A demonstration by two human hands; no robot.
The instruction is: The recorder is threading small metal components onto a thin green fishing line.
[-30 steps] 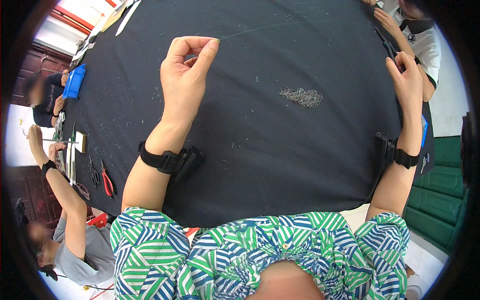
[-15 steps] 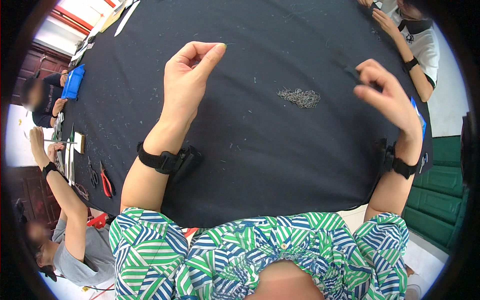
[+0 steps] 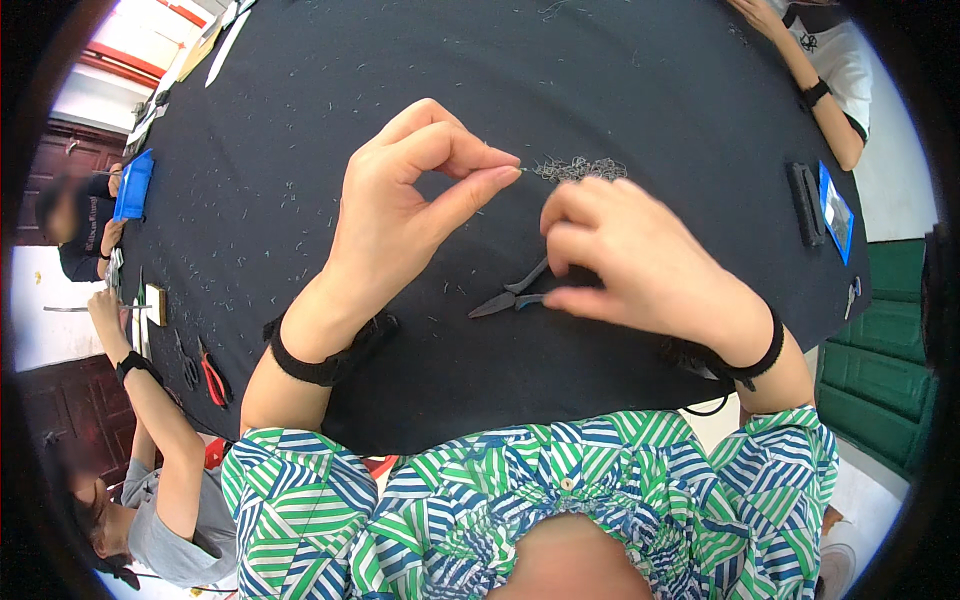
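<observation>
My left hand is raised over the black cloth, thumb and forefinger pinched. A short thin piece of wire seems to stick out from its fingertips, too fine to make out well. Just right of those fingertips lies a tangled heap of small grey wire pieces, partly hidden by my right hand. My right hand, slightly blurred, has its fingers curled around a pair of pliers. The jaws of the pliers point left, below my left hand, and touch nothing; most of the handles are covered.
Black cloth covers the table, with tiny scraps scattered about. Red-handled pliers and dark scissors lie at the left edge. A black case and a blue-edged packet lie at right. Other people sit around the table.
My right hand has swung left and nearer with the pliers, toward my left hand. My left hand has moved right and slightly nearer, still pinching. The case and packet at right are uncovered.
</observation>
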